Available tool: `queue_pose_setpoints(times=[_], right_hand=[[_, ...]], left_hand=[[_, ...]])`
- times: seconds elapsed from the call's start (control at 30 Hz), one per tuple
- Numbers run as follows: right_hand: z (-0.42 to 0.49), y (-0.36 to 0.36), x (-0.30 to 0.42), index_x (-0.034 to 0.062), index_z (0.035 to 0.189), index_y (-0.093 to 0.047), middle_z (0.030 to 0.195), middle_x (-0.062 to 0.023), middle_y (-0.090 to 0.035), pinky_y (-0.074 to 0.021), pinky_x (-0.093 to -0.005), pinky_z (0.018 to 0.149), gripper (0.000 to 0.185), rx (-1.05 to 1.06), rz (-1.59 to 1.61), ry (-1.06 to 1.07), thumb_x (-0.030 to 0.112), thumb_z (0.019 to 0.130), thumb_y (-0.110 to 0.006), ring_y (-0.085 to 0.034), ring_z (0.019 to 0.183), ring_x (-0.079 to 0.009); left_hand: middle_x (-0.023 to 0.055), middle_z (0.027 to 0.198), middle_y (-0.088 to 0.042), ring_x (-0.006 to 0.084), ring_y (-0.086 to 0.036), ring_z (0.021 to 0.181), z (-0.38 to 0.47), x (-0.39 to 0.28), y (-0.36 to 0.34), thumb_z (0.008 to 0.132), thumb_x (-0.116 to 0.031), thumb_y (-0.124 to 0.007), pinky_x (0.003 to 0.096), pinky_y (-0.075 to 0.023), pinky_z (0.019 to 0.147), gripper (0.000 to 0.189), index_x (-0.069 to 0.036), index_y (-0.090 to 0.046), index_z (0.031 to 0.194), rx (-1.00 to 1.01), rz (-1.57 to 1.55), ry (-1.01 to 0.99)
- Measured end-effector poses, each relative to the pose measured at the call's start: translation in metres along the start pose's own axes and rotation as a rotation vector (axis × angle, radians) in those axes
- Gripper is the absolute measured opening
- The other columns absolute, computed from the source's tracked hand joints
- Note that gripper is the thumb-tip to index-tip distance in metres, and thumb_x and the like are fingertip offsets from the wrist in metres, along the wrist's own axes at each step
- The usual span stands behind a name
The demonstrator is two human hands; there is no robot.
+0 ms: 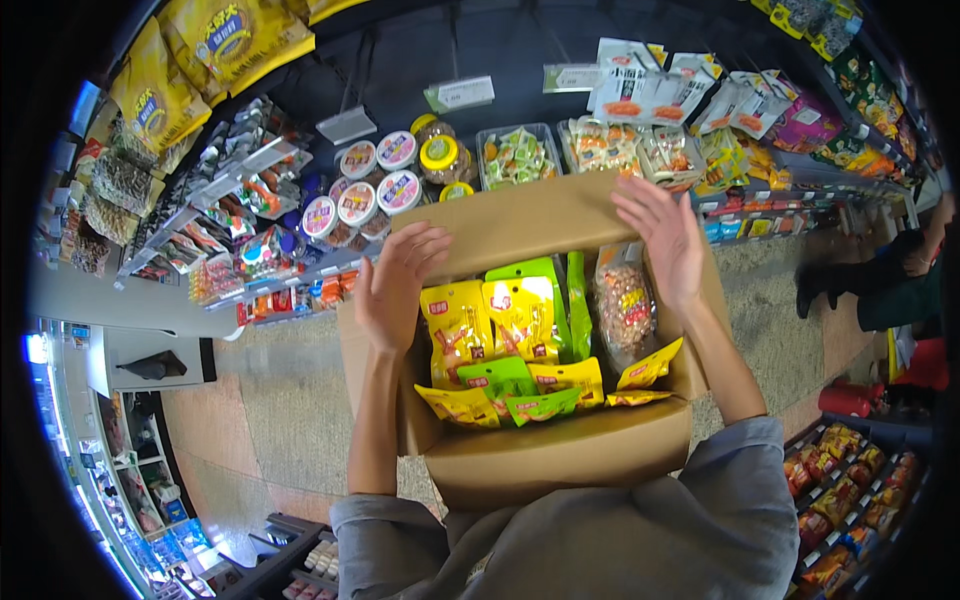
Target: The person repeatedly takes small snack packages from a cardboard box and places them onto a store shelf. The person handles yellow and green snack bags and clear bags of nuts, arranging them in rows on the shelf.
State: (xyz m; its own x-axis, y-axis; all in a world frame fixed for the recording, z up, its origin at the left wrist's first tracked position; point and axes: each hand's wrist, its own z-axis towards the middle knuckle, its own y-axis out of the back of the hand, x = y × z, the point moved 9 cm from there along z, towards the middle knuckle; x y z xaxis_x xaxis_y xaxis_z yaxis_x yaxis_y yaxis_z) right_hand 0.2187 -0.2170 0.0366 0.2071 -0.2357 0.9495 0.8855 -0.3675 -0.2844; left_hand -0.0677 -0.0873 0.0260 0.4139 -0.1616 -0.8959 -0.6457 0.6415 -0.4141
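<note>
In front of me stands an open cardboard box with its flaps folded outward. Yellow snack pouches and green snack pouches fill its left and middle part. At the right inside leans a clear bag of nuts or beans. My left hand is over the box's left side by the far flap, fingers spread a little, holding nothing. My right hand is raised at the far right corner, its fingers near the far flap and likewise holding nothing; whether the fingertips touch the flap is unclear.
Beyond the box, a store shelf carries lidded jars, a clear tub of wrapped sweets and hanging white packets. Snack racks stand at the lower right. A person's legs and dark shoes show at the right edge.
</note>
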Motion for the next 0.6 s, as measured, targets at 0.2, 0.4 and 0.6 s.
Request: queue_pose_setpoints(times=[0.2,0.4,0.6], right_hand=[[-0.013,-0.026,0.024,-0.0038,0.137,-0.046,0.14,-0.0201,-0.051,-0.0323,-0.0422,0.113,0.067,0.075,-0.048,-0.003,0.048,0.106,-0.016,-0.05,0.13,-0.0304],[-0.031,-0.051,0.033,-0.0044,0.136,-0.046,0.142,-0.0222,-0.049,-0.0316,-0.0453,0.113,0.067,0.217,-0.084,-0.068,0.048,0.105,-0.018,-0.05,0.13,-0.0327],[-0.044,-0.058,0.027,-0.005,0.135,-0.047,0.141,-0.0236,-0.05,-0.0321,-0.0453,0.113,0.067,0.268,-0.121,-0.11,0.048,0.105,-0.02,-0.051,0.129,-0.0327]], left_hand=[[0.0159,0.113,-0.063,0.0291,-0.061,0.106,-0.039,-0.023,-0.074,0.088,-0.04,-0.06,0.0401,-0.046,0.094,0.05,-0.001,-0.058,0.119,0.392,0.598,0.007],[0.0133,0.1,-0.063,0.0312,-0.065,0.09,-0.077,-0.008,-0.12,0.082,-0.025,-0.071,0.0417,-0.0522,0.077,0.037,-0.006,-0.06,0.112,0.628,1.019,0.09],[0.0116,0.093,-0.067,0.0292,-0.067,0.082,-0.091,0.015,-0.117,0.083,-0.019,-0.071,0.0375,-0.054,0.072,0.022,-0.006,-0.065,0.1,0.671,1.14,0.128]])
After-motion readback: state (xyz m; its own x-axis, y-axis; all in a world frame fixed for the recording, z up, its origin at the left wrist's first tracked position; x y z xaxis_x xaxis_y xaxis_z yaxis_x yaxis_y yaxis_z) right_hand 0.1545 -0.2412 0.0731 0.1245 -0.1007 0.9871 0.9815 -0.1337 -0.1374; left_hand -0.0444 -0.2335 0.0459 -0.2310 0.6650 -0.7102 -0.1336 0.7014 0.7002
